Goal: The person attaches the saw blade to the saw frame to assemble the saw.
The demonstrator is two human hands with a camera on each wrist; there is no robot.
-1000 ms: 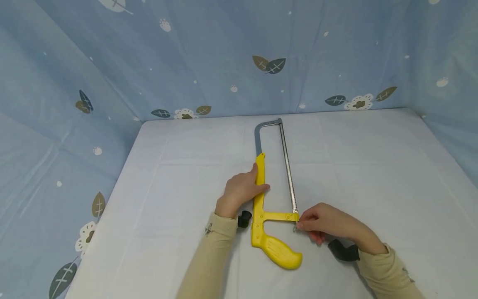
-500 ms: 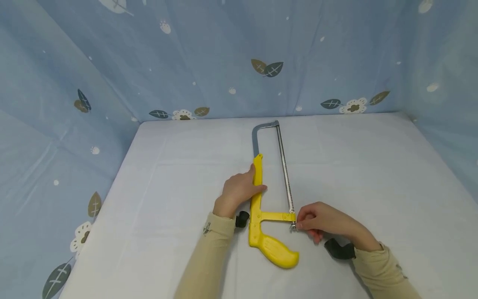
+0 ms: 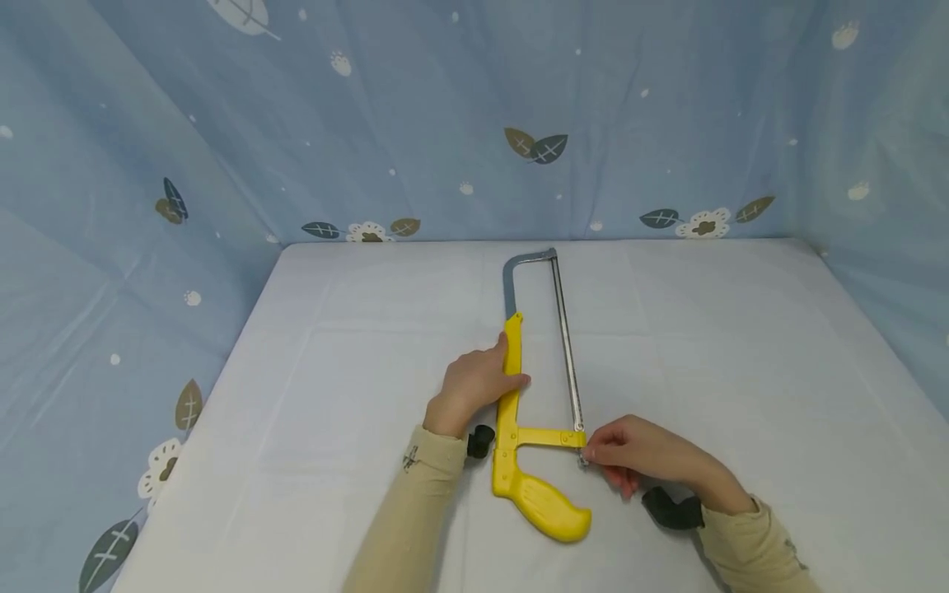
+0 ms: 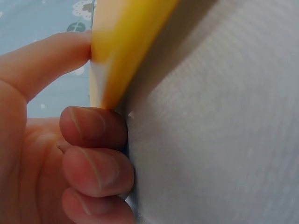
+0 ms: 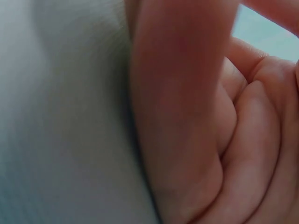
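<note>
A yellow hacksaw (image 3: 519, 428) is laid flat near the middle of the white tabletop (image 3: 741, 362), its grey steel bow reaching toward the far edge and its curved yellow handle (image 3: 544, 504) pointing toward the near edge, slightly to the right. The thin blade (image 3: 567, 342) is stretched along the right side of the frame, from the far corner of the bow down to the short yellow cross arm. The yellow back bar of the frame is gripped by the left hand (image 3: 474, 380), which comes at it from the left; in the left wrist view the thumb (image 4: 42, 65) is pressed against one face of the yellow bar (image 4: 124, 46) while the curled fingers (image 4: 93, 128) are tucked against its other side, down at the cloth. The right hand (image 3: 641, 451) is placed at the near end of the blade, just right of the cross arm, with its fingertips closed in a pinch on a small metal fitting (image 3: 583, 461) there, probably the tension screw, though it is too small to be told for sure. In the right wrist view only curled fingers (image 5: 187, 116) close against the tabletop are shown. Blue cloth printed with leaves and flowers (image 3: 222, 165) is hung behind and to both sides.
</note>
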